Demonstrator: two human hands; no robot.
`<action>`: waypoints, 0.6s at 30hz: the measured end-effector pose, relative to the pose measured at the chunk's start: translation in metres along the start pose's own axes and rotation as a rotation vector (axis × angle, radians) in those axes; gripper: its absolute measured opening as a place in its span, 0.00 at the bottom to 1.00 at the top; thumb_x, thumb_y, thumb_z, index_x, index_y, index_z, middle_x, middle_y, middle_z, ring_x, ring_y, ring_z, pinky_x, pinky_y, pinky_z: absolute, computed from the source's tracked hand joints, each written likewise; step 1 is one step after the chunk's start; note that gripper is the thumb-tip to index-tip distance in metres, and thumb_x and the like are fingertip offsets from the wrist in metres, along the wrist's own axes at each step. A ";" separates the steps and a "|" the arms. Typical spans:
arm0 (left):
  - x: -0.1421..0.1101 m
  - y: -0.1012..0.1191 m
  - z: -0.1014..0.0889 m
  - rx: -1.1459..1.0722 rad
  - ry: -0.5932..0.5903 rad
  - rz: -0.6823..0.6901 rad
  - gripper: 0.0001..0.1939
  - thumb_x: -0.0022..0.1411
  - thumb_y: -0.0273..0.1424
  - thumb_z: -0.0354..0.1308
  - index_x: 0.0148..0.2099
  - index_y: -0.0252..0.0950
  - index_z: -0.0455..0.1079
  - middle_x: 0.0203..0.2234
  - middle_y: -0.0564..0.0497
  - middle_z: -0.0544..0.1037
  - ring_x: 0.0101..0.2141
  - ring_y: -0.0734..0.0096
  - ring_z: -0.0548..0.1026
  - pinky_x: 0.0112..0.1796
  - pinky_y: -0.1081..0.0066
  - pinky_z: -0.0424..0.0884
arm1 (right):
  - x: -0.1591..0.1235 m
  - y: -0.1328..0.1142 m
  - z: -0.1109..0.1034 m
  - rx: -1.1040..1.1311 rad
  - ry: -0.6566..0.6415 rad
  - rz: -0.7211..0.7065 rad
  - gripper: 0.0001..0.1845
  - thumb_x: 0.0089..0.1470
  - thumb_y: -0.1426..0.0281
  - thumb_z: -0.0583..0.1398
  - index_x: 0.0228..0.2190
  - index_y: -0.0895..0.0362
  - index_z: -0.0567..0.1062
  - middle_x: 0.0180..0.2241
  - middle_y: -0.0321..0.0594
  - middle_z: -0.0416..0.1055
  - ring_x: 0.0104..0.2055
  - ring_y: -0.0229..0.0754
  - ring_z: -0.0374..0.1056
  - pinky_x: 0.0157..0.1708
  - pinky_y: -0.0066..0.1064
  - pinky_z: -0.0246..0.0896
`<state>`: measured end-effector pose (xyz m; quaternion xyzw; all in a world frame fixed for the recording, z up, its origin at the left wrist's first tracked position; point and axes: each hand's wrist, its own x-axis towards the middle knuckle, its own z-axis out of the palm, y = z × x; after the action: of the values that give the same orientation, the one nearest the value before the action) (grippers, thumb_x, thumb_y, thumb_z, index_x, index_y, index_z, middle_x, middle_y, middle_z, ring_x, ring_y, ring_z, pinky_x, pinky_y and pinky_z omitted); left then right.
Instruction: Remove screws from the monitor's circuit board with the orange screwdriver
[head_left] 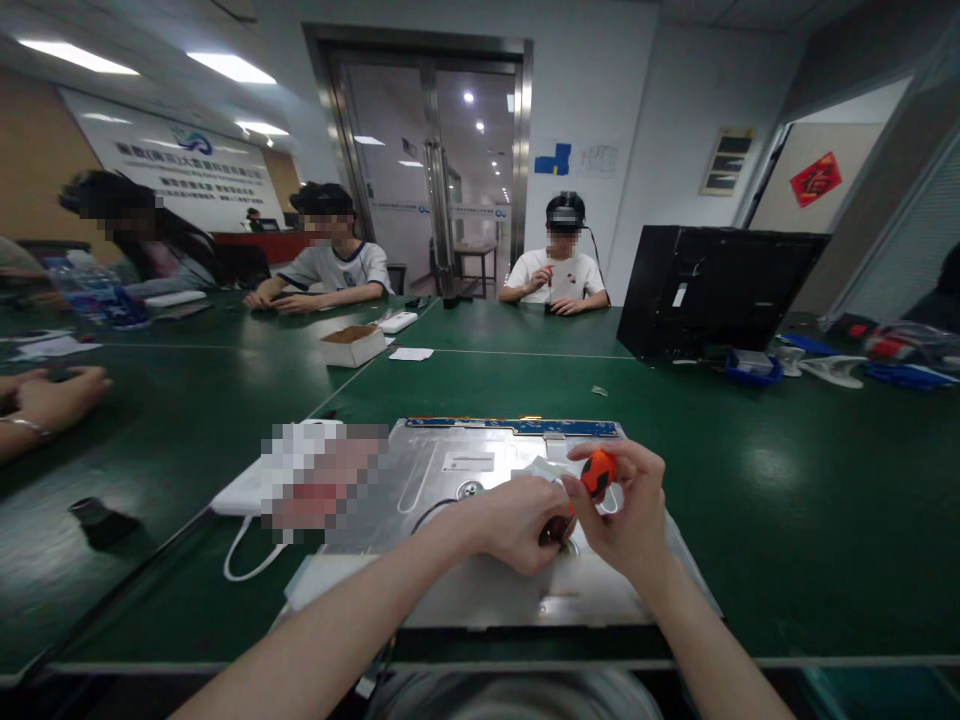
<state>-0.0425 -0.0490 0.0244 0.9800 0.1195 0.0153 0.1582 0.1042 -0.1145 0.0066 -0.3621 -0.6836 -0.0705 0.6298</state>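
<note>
My right hand (630, 520) is closed around the orange-and-black handle of a screwdriver (598, 474), held above the right part of a silver metal display panel (480, 595). My left hand (525, 522) sits right beside it, fingers curled down near the screwdriver's lower end; what they pinch is hidden. The panel lies flat on the green table, with a blue circuit strip (510, 427) along its far edge. A round metal fitting (471, 489) shows left of my hands, and a dark cable runs under my left forearm.
Left of the panel lies a white device (251, 485) with a cable. A black cap-like piece (101, 522) stands farther left. Beyond are an open cardboard box (352, 348), a large black monitor shell (720, 290) and blue trays (752, 368). Several people sit around the table.
</note>
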 end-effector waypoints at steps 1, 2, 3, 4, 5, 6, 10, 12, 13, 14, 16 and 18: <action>0.000 -0.001 0.000 0.001 0.003 0.004 0.05 0.48 0.22 0.58 0.29 0.35 0.66 0.23 0.54 0.74 0.23 0.72 0.67 0.24 0.73 0.63 | 0.000 0.000 0.000 -0.004 -0.001 0.002 0.18 0.59 0.71 0.61 0.48 0.52 0.61 0.37 0.40 0.73 0.24 0.33 0.66 0.21 0.24 0.64; 0.000 -0.001 0.001 0.002 0.004 0.006 0.05 0.48 0.22 0.57 0.29 0.35 0.66 0.24 0.53 0.75 0.23 0.71 0.68 0.25 0.73 0.63 | 0.000 0.000 -0.001 -0.011 -0.010 -0.001 0.17 0.60 0.71 0.60 0.49 0.53 0.61 0.37 0.40 0.73 0.24 0.33 0.66 0.21 0.24 0.63; 0.000 -0.002 0.002 0.003 0.003 0.005 0.05 0.48 0.23 0.57 0.30 0.35 0.67 0.24 0.53 0.75 0.24 0.70 0.68 0.26 0.72 0.64 | 0.001 0.000 -0.001 -0.026 -0.023 -0.009 0.17 0.60 0.71 0.60 0.49 0.53 0.61 0.36 0.39 0.73 0.23 0.33 0.65 0.21 0.24 0.63; 0.000 -0.003 0.002 0.003 0.000 0.001 0.05 0.48 0.23 0.57 0.30 0.35 0.67 0.25 0.52 0.75 0.24 0.70 0.69 0.26 0.72 0.64 | 0.002 -0.001 -0.002 -0.045 -0.038 -0.019 0.17 0.61 0.72 0.59 0.50 0.53 0.61 0.36 0.39 0.72 0.23 0.33 0.64 0.20 0.24 0.62; 0.000 -0.004 0.003 0.001 -0.003 -0.001 0.05 0.49 0.23 0.57 0.31 0.35 0.68 0.25 0.52 0.76 0.25 0.69 0.69 0.27 0.72 0.65 | 0.002 -0.001 -0.003 -0.066 -0.054 -0.031 0.18 0.62 0.72 0.58 0.51 0.53 0.62 0.35 0.39 0.72 0.23 0.33 0.63 0.20 0.24 0.62; 0.000 -0.004 0.003 -0.003 -0.004 0.000 0.05 0.49 0.23 0.57 0.31 0.35 0.68 0.25 0.52 0.76 0.25 0.69 0.70 0.27 0.71 0.65 | 0.003 -0.001 -0.004 -0.084 -0.070 -0.041 0.18 0.62 0.72 0.57 0.52 0.54 0.62 0.36 0.39 0.72 0.23 0.33 0.63 0.20 0.25 0.62; 0.000 -0.004 0.003 -0.018 0.002 0.011 0.06 0.49 0.23 0.57 0.33 0.35 0.69 0.25 0.52 0.76 0.26 0.68 0.71 0.28 0.72 0.66 | 0.006 -0.001 -0.007 -0.092 -0.122 -0.057 0.19 0.63 0.73 0.54 0.55 0.54 0.64 0.41 0.44 0.70 0.29 0.36 0.66 0.22 0.25 0.64; 0.000 -0.003 0.002 -0.017 -0.002 0.008 0.05 0.49 0.23 0.57 0.32 0.35 0.69 0.24 0.52 0.76 0.24 0.69 0.70 0.26 0.72 0.65 | 0.006 -0.002 -0.007 -0.090 -0.145 -0.046 0.20 0.64 0.74 0.53 0.57 0.53 0.64 0.43 0.45 0.70 0.31 0.36 0.68 0.23 0.26 0.66; 0.000 -0.003 0.001 -0.016 -0.007 0.004 0.05 0.49 0.23 0.57 0.31 0.35 0.69 0.24 0.53 0.76 0.24 0.70 0.70 0.26 0.72 0.64 | 0.006 -0.002 -0.008 -0.093 -0.154 -0.041 0.21 0.64 0.74 0.52 0.58 0.53 0.64 0.43 0.45 0.70 0.30 0.36 0.68 0.24 0.26 0.66; 0.000 -0.002 0.001 -0.017 -0.010 0.000 0.05 0.49 0.23 0.58 0.31 0.35 0.69 0.23 0.53 0.76 0.23 0.70 0.69 0.25 0.73 0.64 | 0.007 -0.002 -0.008 -0.098 -0.157 -0.037 0.21 0.65 0.74 0.52 0.58 0.53 0.63 0.42 0.45 0.71 0.30 0.36 0.68 0.24 0.27 0.67; 0.000 -0.002 0.000 -0.019 -0.010 -0.001 0.05 0.49 0.23 0.57 0.31 0.36 0.69 0.24 0.54 0.76 0.23 0.71 0.69 0.25 0.73 0.64 | 0.006 -0.003 -0.008 -0.114 -0.154 -0.034 0.21 0.65 0.73 0.51 0.58 0.54 0.63 0.39 0.43 0.72 0.28 0.36 0.68 0.24 0.27 0.67; -0.001 -0.002 0.000 -0.018 -0.001 0.009 0.05 0.49 0.23 0.57 0.31 0.36 0.68 0.24 0.53 0.75 0.24 0.70 0.69 0.26 0.73 0.64 | 0.005 -0.003 -0.007 -0.133 -0.131 -0.028 0.19 0.65 0.70 0.52 0.57 0.54 0.63 0.36 0.41 0.73 0.25 0.36 0.67 0.22 0.27 0.66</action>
<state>-0.0435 -0.0478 0.0237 0.9791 0.1151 0.0165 0.1670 0.1082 -0.1184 0.0140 -0.3975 -0.7220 -0.1009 0.5573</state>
